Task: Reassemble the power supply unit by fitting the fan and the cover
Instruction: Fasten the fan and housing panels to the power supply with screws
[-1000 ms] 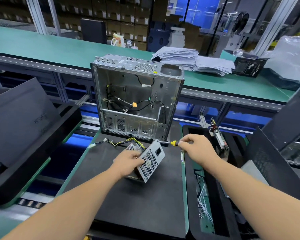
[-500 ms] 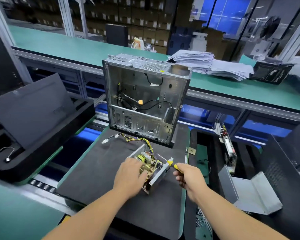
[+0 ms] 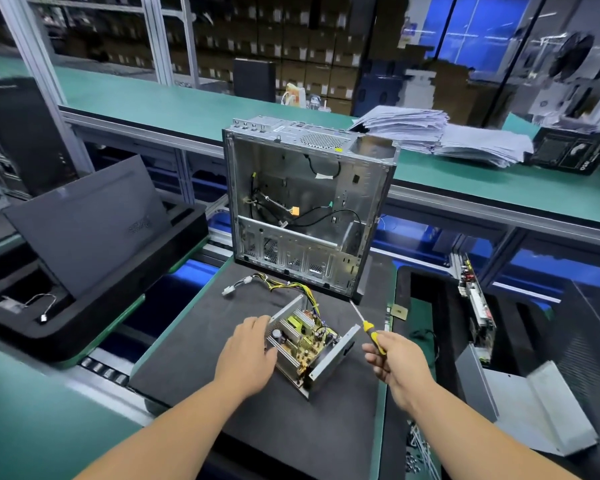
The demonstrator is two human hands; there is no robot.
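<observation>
Power supply unit (image 3: 307,344), cover off and circuit board exposed, lies on the black mat (image 3: 222,348) at lower centre of the frame. Your left hand (image 3: 248,355) rests against its left wall, fingers loosely bent; your right hand (image 3: 394,358) grips a yellow-handled screwdriver (image 3: 368,327) just right of it. Steady the casing before fitting the fan; keep the blade clear of the board.

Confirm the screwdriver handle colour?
Yellow with black, on the screwdriver in the right hand; head view.
</observation>
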